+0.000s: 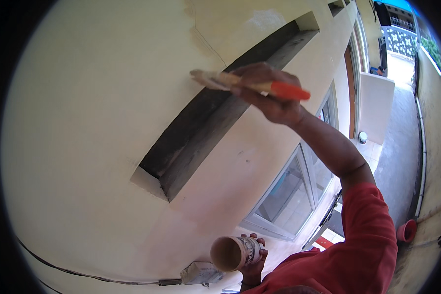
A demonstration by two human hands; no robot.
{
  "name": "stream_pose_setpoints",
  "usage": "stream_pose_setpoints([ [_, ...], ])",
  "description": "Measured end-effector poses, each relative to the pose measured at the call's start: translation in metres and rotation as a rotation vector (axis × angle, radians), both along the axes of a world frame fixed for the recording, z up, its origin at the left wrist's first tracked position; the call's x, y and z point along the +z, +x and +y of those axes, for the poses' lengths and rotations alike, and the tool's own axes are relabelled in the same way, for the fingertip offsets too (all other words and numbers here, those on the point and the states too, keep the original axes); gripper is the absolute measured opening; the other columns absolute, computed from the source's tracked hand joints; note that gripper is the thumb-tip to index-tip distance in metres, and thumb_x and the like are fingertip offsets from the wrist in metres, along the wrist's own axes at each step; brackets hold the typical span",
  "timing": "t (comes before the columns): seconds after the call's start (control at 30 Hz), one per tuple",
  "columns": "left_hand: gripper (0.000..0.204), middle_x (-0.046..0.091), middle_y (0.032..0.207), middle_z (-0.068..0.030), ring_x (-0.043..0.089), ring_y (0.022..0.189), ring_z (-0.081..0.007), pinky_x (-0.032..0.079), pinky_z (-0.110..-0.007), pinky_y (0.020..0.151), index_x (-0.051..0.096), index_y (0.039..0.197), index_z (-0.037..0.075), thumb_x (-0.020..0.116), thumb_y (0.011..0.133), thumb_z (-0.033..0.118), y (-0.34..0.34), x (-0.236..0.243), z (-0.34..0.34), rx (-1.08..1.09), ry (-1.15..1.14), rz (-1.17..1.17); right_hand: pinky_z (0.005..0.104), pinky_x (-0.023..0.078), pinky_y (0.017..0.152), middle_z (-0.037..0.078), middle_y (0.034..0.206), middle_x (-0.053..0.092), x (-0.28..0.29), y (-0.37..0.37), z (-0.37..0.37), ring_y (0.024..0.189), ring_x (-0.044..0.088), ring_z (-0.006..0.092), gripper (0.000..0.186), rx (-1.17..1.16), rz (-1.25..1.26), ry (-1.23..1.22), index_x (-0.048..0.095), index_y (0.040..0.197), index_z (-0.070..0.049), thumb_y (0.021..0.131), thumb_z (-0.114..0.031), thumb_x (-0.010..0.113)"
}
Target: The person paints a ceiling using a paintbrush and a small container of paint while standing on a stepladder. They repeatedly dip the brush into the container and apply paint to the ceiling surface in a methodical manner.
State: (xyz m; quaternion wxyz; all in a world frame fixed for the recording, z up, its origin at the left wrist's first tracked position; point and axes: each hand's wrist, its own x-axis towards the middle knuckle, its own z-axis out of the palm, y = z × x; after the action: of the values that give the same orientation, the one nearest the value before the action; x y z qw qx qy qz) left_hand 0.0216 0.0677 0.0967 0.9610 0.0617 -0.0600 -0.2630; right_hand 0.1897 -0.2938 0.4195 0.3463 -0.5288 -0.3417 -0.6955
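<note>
My right hand (277,108) is raised in front of the wall and closed around a paintbrush (289,91) with a wooden, orange-red-ended handle. The brush's pale, paint-coated bristles point left, close to the cream wall (98,98) just above a long dark recess (191,122); whether they touch the wall I cannot tell. Lower down, my left hand (255,265) grips a round cup (227,254) with a dark printed pattern on its side. The cup is tilted so that its beige-coated inside shows; how much paint it holds is hard to see.
Below the recess are grey-framed windows (289,188). A grey box (201,272) with a black cable (98,278) is fixed to the wall near the cup. A walkway (399,127) runs along the right, with a red bucket (406,231) and a small paint can (362,137).
</note>
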Motion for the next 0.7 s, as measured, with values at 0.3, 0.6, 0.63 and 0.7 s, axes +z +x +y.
stream_pose_setpoints([
  [0.3,0.061,0.052,0.15,-0.0131,0.045,0.14,-0.0361,0.053,-0.052,0.104,0.061,0.148,0.019,0.073,0.097,0.049,-0.003,-0.007,0.008,-0.002,-0.081,0.03,0.0295,0.059,0.081,0.004,0.096,0.077,0.04,0.056,-0.098,0.087,0.072,0.0146,0.014,0.093,0.025,0.553,0.078,0.103,-0.002,0.092,-0.007,0.085],
  [0.6,0.063,0.051,0.151,-0.013,0.043,0.141,-0.0361,0.052,-0.051,0.105,0.059,0.149,0.018,0.076,0.095,0.045,-0.002,-0.003,0.004,-0.005,-0.06,-0.005,0.0315,0.061,0.071,0.01,0.104,0.075,0.02,-0.02,0.111,0.086,0.075,0.0231,0.025,0.082,-0.101,-0.138,0.074,0.102,-0.008,0.082,-0.002,0.088],
  [0.63,0.06,0.053,0.149,-0.0142,0.045,0.139,-0.0381,0.053,-0.052,0.104,0.06,0.148,0.018,0.072,0.098,0.049,-0.003,-0.003,0.004,0.008,-0.056,0.002,0.0304,0.062,0.072,0.01,0.103,0.075,0.021,-0.022,0.115,0.086,0.076,0.0212,0.023,0.258,-0.076,-0.134,0.074,0.103,-0.006,0.085,-0.002,0.088],
  [0.7,0.059,0.055,0.148,-0.0156,0.047,0.137,-0.0403,0.054,-0.053,0.102,0.061,0.147,0.018,0.068,0.1,0.053,-0.003,-0.003,0.001,0.018,-0.063,0.002,0.0299,0.063,0.074,0.01,0.103,0.075,0.023,-0.006,0.104,0.088,0.075,0.0189,0.021,0.449,0.105,0.114,0.074,0.106,-0.002,0.089,-0.004,0.086],
])
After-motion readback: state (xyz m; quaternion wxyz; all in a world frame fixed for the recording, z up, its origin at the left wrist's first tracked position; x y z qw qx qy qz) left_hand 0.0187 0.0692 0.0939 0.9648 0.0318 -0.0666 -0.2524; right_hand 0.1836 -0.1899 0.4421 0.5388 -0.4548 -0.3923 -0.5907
